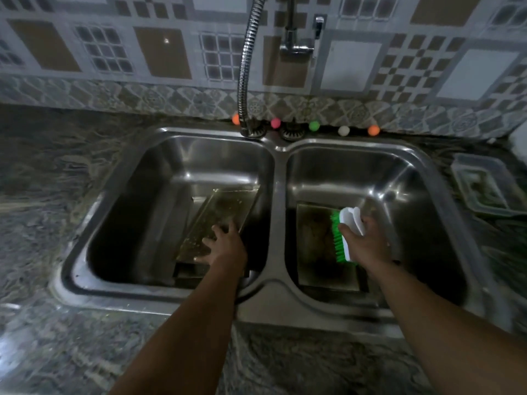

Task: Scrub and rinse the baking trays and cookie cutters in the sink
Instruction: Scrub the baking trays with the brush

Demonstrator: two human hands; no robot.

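Your left hand, fingers spread, rests on the left-basin tray at 9 o'clock; your right hand grips the brush over the right tray. Press its bristles flat.

two baking trays, one scrub brush, five coloured balls, one plastic container.
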